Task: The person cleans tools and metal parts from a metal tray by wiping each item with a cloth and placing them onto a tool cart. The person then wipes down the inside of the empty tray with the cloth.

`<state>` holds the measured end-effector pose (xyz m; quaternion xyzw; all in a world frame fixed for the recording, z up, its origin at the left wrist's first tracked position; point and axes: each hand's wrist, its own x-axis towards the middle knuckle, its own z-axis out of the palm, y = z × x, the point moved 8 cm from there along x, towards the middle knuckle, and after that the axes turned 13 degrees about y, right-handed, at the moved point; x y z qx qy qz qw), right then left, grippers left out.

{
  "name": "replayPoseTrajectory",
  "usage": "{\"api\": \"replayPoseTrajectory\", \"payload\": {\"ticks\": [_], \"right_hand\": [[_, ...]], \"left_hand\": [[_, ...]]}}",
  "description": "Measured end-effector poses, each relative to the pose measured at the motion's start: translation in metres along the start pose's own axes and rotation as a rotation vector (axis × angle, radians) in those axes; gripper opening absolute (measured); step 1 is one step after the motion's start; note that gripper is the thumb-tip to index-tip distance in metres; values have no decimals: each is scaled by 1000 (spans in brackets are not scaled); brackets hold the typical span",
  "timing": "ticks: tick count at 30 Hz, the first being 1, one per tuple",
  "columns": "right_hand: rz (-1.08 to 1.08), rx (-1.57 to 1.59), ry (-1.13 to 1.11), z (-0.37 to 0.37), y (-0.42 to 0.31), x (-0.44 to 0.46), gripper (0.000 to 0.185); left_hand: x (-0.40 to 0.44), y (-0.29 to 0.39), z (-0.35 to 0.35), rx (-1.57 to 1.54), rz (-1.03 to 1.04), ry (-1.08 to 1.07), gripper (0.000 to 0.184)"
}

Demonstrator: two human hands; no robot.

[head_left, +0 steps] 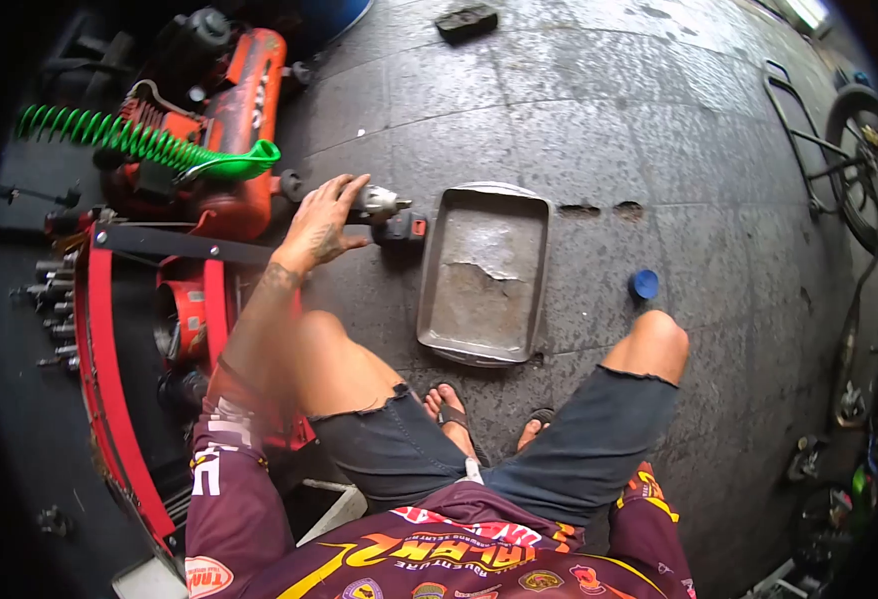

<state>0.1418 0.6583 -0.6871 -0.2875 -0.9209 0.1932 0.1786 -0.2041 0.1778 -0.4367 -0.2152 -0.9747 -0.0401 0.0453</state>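
Note:
My left hand (327, 222) reaches forward over the floor, fingers apart, beside a cordless power tool (399, 228) with a grey head and a black and red body. The fingertips are close to the tool's grey end; whether they touch it I cannot tell. Just right of the tool lies a rectangular metal tray (427, 290) with a worn, stained bottom. My right hand is out of sight; only the maroon sleeve shows at the lower right. A round blue object (643, 285) sits on the floor near my right knee.
A red air compressor (249, 130) with a green coiled hose (159, 140) stands at the upper left. Nearer is a red tool rack (119, 369) with sockets. A dark block (466, 23) lies far ahead. Bicycle parts and a wheel (858, 150) line the right side.

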Motion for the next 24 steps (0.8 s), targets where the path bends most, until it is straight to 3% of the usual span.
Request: {"api": "replayPoseTrajectory", "payload": {"ticks": [4,6,10,13,20,22,24], "right_hand": [[38,57,19,-2,-6,3,47],[72,99,31,-5,-6,4,47],[150,229,72,-14,-6,15,46],[226,385,109,-24,-5,25,46],[221,827,210,-100,-43,111,45],[302,486,231,-147,-36,132,42],[189,425,330,-192,-45,141,42]], "left_hand": [[15,-23,39,-50,-84,-112,88],[17,-24,33,-29,-5,-17,89],[14,-36,48,-279,-242,-306,96],[0,-47,60,-540,-336,-282,100],[-14,-65,68,-535,-531,-228,85],[-13,-68,69,-476,-481,-105,79],[-15,-62,59,-529,-567,-120,80]]}}
